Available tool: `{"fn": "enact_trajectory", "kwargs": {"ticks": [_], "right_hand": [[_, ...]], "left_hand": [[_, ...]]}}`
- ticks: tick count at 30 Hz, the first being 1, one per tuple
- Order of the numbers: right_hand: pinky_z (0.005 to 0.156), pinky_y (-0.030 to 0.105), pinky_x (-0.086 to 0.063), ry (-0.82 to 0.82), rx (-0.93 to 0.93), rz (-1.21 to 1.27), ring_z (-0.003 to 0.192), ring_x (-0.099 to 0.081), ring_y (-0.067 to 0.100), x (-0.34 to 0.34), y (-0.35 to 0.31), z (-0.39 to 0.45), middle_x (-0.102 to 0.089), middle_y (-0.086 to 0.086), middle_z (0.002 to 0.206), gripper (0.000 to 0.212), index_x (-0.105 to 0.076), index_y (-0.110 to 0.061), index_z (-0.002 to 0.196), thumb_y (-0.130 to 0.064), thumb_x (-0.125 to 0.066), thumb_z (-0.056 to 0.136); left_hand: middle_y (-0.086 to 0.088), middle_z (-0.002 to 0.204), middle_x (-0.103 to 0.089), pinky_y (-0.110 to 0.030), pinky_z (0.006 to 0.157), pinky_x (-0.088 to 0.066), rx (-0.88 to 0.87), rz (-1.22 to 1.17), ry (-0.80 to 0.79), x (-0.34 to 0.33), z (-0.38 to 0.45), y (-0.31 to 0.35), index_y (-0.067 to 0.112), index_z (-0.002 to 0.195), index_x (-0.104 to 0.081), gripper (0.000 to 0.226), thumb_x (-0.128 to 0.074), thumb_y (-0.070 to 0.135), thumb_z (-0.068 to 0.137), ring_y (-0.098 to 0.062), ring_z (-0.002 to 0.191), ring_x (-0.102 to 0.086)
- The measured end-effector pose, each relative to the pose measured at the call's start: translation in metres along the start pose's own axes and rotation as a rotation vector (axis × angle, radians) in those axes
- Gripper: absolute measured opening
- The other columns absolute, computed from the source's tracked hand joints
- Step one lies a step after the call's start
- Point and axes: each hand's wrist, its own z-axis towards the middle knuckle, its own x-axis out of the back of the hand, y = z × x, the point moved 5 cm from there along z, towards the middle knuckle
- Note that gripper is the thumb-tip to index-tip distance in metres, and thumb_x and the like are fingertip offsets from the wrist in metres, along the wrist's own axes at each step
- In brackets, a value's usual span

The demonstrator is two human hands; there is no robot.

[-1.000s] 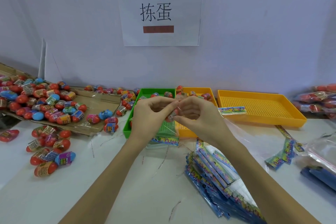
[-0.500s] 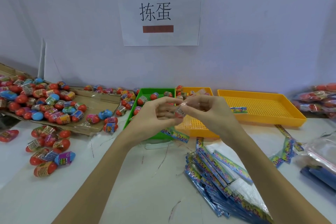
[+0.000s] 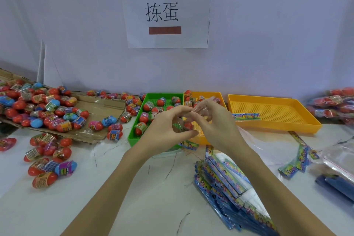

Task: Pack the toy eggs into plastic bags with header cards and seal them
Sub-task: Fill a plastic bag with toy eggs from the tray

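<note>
Two hands: your left hand (image 3: 164,128) and right hand (image 3: 216,124) meet at 12 o'clock over the table (image 3: 134,188), fingers curled, pinching one clear plastic bag (image 3: 201,109).
Grip: both hands pinch the film near its mouth; a toy egg (image 3: 188,125) shows red between your fingertips, and whether it is fully inside the bag cannot be told.
Handling: judge the bag thin, limp and slippery, so hold it by the top edges; the egg looks light, hard and smooth, likely to roll if dropped.
Loose eggs: a heap on flattened cardboard (image 3: 99,105) at 10 o'clock, more scattered at 9 o'clock.
Trays: green tray (image 3: 134,138) and small yellow tray (image 3: 203,140) hold eggs just beyond your hands; large yellow tray (image 3: 277,126) at 1 o'clock holds one header card (image 3: 246,116).
Obstacles: stack of bags with cards (image 3: 226,182) lies at 5 o'clock, close under your right forearm; filled bags (image 3: 333,105) sit at 2 o'clock.
</note>
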Motion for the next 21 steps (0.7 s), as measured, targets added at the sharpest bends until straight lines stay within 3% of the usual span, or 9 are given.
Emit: {"fn": "enact_trajectory", "kwargs": {"ticks": [3, 6, 8, 11, 14, 17, 21], "right_hand": [[0.076, 0.005, -0.046, -0.021, -0.013, 0.052, 0.093, -0.066, -0.010, -0.002, 0.004, 0.000, -0.072, -0.022, 0.085, 0.006, -0.065, -0.023, 0.104, -0.026, -0.067, 0.100], [0.083, 0.015, -0.055, -0.020, -0.013, 0.261, 0.096, -0.073, 0.002, 0.002, 0.001, 0.003, -0.078, -0.008, 0.098, 0.012, -0.072, -0.014, 0.110, -0.019, -0.066, 0.101], [0.084, 0.019, -0.057, 0.068, -0.033, 0.348, 0.096, -0.074, 0.006, 0.014, 0.005, 0.006, -0.079, -0.003, 0.098, 0.015, -0.074, -0.010, 0.108, -0.016, -0.061, 0.103], [0.083, 0.018, -0.055, 0.140, -0.062, 0.162, 0.096, -0.069, 0.002, 0.027, 0.022, 0.009, -0.076, -0.006, 0.103, 0.018, -0.074, -0.014, 0.108, -0.014, -0.056, 0.105], [0.095, 0.012, -0.046, -0.022, -0.051, -0.106, 0.117, -0.060, 0.007, 0.012, 0.033, 0.008, -0.068, -0.004, 0.127, 0.024, -0.069, -0.017, 0.124, -0.021, -0.052, 0.108], [0.120, 0.033, -0.027, -0.227, -0.038, -0.390, 0.150, -0.034, 0.017, -0.017, 0.042, 0.007, -0.047, 0.002, 0.157, 0.044, -0.060, -0.015, 0.140, -0.038, -0.038, 0.111], [0.126, 0.052, -0.010, -0.275, -0.171, -0.637, 0.159, -0.005, 0.028, -0.027, 0.055, 0.008, -0.018, 0.006, 0.171, 0.063, -0.050, -0.028, 0.150, -0.058, -0.014, 0.107]], "left_hand": [[0.014, 0.114, -0.070, -0.022, 0.086, -0.059, 0.007, 0.021, 0.011, 0.000, 0.001, -0.002, 0.028, 0.138, -0.060, 0.059, -0.085, 0.025, 0.085, -0.004, 0.099, -0.070], [0.007, 0.107, -0.073, -0.028, 0.086, -0.062, 0.059, -0.019, 0.092, 0.006, 0.002, -0.008, 0.023, 0.133, -0.061, 0.051, -0.077, 0.007, 0.088, -0.009, 0.096, -0.072], [0.008, 0.107, -0.071, -0.029, 0.087, -0.062, 0.127, -0.035, 0.168, 0.014, 0.004, -0.014, 0.023, 0.131, -0.060, 0.050, -0.076, 0.004, 0.087, -0.009, 0.098, -0.071], [0.007, 0.114, -0.073, -0.032, 0.091, -0.060, 0.239, -0.224, 0.275, 0.027, 0.003, -0.027, 0.024, 0.127, -0.063, 0.053, -0.087, 0.015, 0.081, -0.008, 0.101, -0.072], [0.004, 0.113, -0.076, -0.032, 0.087, -0.059, 0.315, -0.451, 0.372, 0.037, -0.001, -0.033, 0.026, 0.119, -0.068, 0.068, -0.096, 0.036, 0.058, -0.008, 0.096, -0.074], [-0.003, 0.110, -0.078, -0.028, 0.078, -0.061, 0.336, -0.574, 0.375, 0.039, -0.001, -0.035, 0.020, 0.118, -0.069, 0.064, -0.093, 0.029, 0.059, -0.021, 0.095, -0.077], [-0.001, 0.105, -0.080, -0.022, 0.075, -0.057, 0.344, -0.666, 0.361, 0.037, 0.001, -0.035, 0.017, 0.119, -0.070, 0.043, -0.085, 0.016, 0.078, -0.021, 0.097, -0.077]]}}
